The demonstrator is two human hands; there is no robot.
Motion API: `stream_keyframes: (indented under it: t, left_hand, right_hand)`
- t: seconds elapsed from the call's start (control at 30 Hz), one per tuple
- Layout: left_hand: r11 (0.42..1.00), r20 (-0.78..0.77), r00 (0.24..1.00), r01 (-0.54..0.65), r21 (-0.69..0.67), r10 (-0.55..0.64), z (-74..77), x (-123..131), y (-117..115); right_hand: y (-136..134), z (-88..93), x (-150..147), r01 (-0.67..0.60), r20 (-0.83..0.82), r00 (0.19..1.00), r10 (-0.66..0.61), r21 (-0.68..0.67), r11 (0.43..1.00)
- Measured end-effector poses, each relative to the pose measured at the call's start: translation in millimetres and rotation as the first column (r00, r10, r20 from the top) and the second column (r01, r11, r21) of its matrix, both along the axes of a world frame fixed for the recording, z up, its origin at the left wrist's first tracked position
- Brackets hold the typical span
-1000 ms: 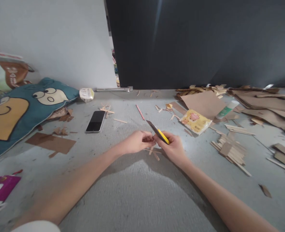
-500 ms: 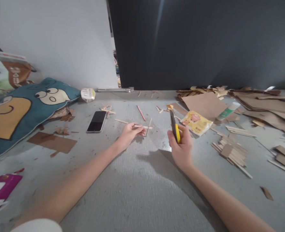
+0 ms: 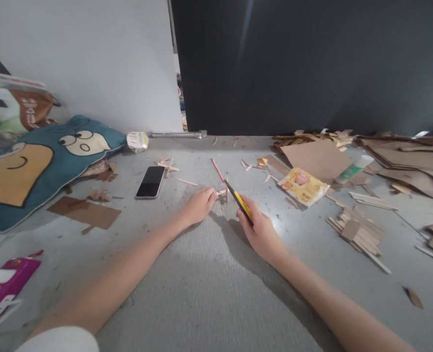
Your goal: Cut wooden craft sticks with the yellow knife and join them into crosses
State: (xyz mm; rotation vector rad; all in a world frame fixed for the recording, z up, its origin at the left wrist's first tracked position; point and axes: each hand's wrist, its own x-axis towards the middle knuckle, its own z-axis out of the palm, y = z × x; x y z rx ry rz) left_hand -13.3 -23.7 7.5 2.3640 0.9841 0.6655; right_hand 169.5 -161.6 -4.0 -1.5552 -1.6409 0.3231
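Observation:
My left hand (image 3: pixel 201 204) is closed, its fingertips pinching the end of a small wooden stick piece (image 3: pixel 222 192). A second thin stick (image 3: pixel 227 194) crosses that piece. My right hand (image 3: pixel 258 226) grips a yellow and black utility knife (image 3: pixel 244 206). The knife's dark blade end points up and left and lies over the top of the crossed sticks; whether it touches them I cannot tell. Just beyond the sticks is a red and white striped pencil-like rod (image 3: pixel 217 169). A loose flat stick (image 3: pixel 187 182) lies beyond my left hand.
A phone (image 3: pixel 150 183) and a blue cushion (image 3: pixel 92 146) are on the left. On the right are a yellow packet (image 3: pixel 303 187), a glue stick (image 3: pixel 355 169), cardboard sheets (image 3: pixel 317 159) and a pile of wooden sticks (image 3: pixel 359 233). A dark panel (image 3: pixel 312 63) stands behind.
My right hand has brought the knife left and lowered its tip to the crossed sticks. My left hand has turned, and still pinches the stick. The view has shifted slightly.

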Motion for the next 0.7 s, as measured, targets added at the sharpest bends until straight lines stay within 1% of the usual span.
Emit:
stream_keyframes:
  t: [0.1, 0.17, 0.23, 0.33, 0.53, 0.7]
  left_hand:
    - [1.000, -0.003, 1.000, -0.007, -0.027, 0.007, -4.1, 0.1, -1.3]
    - [0.998, 0.014, 0.999, -0.044, -0.045, 0.044, -7.4, 0.6, -1.0]
    - [0.995, 0.038, 0.996, -0.077, -0.058, 0.079, -9.9, 1.1, -0.3]
    - [0.995, 0.070, 0.994, -0.076, -0.061, 0.080, -10.4, 1.6, -0.3]
    - [0.996, 0.143, 0.988, -0.037, -0.081, 0.049, -5.8, 0.8, -3.1]
    - [0.995, 0.156, 0.987, -0.026, -0.100, 0.042, -3.8, 0.4, -4.8]
  right_hand:
    - [-0.6, 1.4, 0.2, 0.041, 0.108, 0.993, -0.040, -0.007, 0.999]
    - [0.2, -0.2, -2.1, 0.065, 0.177, 0.982, -0.065, 0.002, 0.998]
    - [1.8, -2.5, -5.5, 0.073, 0.211, 0.975, -0.075, 0.021, 0.997]
    - [4.2, -4.5, -10.2, 0.053, 0.220, 0.974, -0.061, 0.041, 0.998]
    - [4.9, -3.8, -12.1, 0.026, 0.205, 0.978, -0.040, 0.071, 0.997]
    - [5.4, -6.5, -12.6, 0.013, 0.227, 0.973, -0.031, 0.082, 0.997]
